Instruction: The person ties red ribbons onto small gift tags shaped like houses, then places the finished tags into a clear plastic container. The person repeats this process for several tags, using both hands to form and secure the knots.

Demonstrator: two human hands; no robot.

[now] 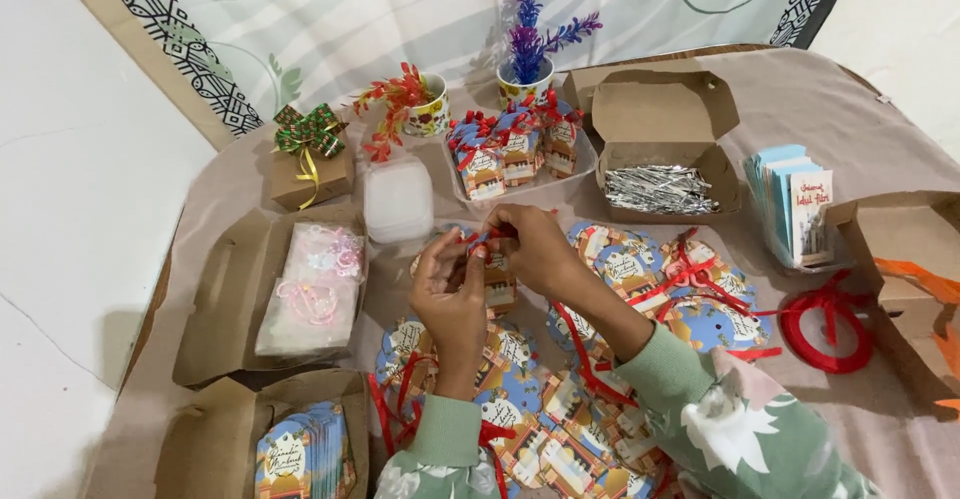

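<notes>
Red ribbon point(482, 240) runs between my two hands at the middle of the table, pinched at the top of a small printed gift packet point(497, 281) that hangs just under my fingers. My left hand point(448, 294) is raised with its fingers half curled, fingertips gripping the ribbon from the left. My right hand point(532, 249) comes in from the right and is pinched on the same ribbon, its knuckles touching the left fingertips. Both hands are grasping; neither is loose.

Under my forearms lies a spread of round printed tags point(520, 399) with loose red ribbon among them, reaching to the near edge. To the right of these sits a red ribbon spool point(826, 331), and beyond it a stack of blue cards point(790, 199) standing on edge. Far from me, an open cardboard box point(665, 109) holds silver twist ties point(660, 189). Just left of it a tray of finished packets point(515, 149) with red bows stands before a cup of purple flowers point(528, 39). A cup of red flowers point(415, 109) is further left, then a small brown box point(312, 174) with a green bow. A clear plastic container point(398, 199) sits near my left hand, and left of that a bag of pink items point(315, 289) rests in an open carton.
</notes>
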